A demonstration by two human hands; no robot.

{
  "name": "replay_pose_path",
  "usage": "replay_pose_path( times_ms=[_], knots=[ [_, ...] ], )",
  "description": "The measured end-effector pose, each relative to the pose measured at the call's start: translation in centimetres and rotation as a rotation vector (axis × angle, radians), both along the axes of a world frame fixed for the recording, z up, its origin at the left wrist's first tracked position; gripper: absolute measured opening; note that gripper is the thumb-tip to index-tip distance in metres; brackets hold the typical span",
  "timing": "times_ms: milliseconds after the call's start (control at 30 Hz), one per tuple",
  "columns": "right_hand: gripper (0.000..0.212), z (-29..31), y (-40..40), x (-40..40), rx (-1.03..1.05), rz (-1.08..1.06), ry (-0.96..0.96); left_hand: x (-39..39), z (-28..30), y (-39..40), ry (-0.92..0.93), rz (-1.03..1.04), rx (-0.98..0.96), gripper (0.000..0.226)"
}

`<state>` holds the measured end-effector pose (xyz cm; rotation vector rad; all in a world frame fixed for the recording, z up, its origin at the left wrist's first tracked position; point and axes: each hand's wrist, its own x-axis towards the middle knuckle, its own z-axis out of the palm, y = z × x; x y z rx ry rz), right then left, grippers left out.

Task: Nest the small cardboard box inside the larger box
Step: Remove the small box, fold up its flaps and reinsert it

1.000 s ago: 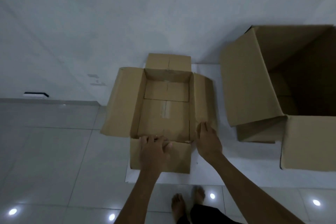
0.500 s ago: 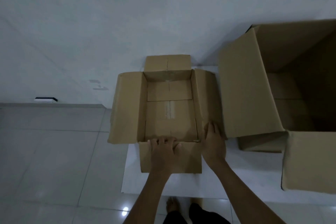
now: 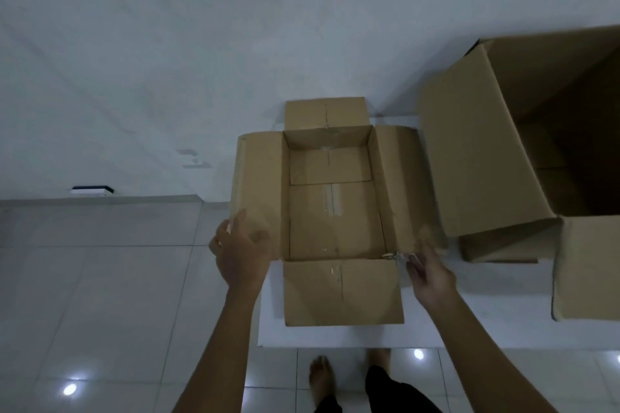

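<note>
From my head camera, looking down, the small box (image 3: 335, 211) sits open side up on a white sheet (image 3: 469, 318) laid over the tiled floor (image 3: 100, 295), close against the wall (image 3: 201, 43). Its long axis runs from 12 to 6 o'clock, straight away from me. All four flaps are spread outward: the far one lies toward 12 o'clock against the wall, the near flap (image 3: 342, 292) points to 6 o'clock at my feet, and the two long side flaps reach to 9 and 3 o'clock. Strips of tape (image 3: 333, 201) show on the bottom inside.

My left hand (image 3: 241, 251) is at the near end of the 9 o'clock flap, fingers (image 3: 240, 221) loosely curled and spread, thumb toward the box; it touches or nearly touches the flap's edge, and I cannot tell whether it grips anything. My right hand (image 3: 431, 273) is at the near corner of the 3 o'clock flap. It is blurred, so I cannot tell whether its fingers pinch the cardboard.

The large box (image 3: 486, 157) stands at 3 o'clock from the small one, just beside it, also open upward, with its dark inside running out of the picture on the right. One of its flaps leans toward the small box, and another hangs down on the side nearest me.

My bare foot (image 3: 322, 379) is on the tiles at 6 o'clock.
</note>
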<state>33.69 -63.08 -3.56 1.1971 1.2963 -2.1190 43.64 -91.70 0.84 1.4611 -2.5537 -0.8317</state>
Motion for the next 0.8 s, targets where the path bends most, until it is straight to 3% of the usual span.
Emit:
replay_pose_path(
  times_ms=[167,300,433,533,633,733,800],
  knots=[
    [0.035,0.4,0.6,-0.1,0.009,-0.025,0.108,-1.4,-0.9,-2.6,-0.042,0.031,0.301,0.068],
    [0.013,1.9,0.1,0.9,0.179,0.015,0.218,-0.9,-0.7,-3.2,0.012,0.113,0.246,0.07],
    [0.019,3.0,-0.9,2.1,0.337,0.068,0.347,-0.7,1.2,-3.3,0.158,0.119,0.289,0.057],
    [0.021,3.5,-1.7,2.8,0.565,0.191,0.435,-1.3,2.4,-2.6,0.222,0.047,0.289,0.053],
    [0.024,4.4,-2.6,3.5,0.664,0.347,0.578,-2.0,2.8,-1.7,0.23,-0.102,0.278,0.049],
    [0.012,4.7,-3.9,3.8,0.771,0.562,0.701,-2.8,3.0,-0.9,0.207,-0.211,0.237,0.044],
    [0.028,4.9,-5.1,3.6,0.832,0.696,0.661,-3.1,3.1,-0.3,0.179,-0.259,0.189,0.04]
  ],
)
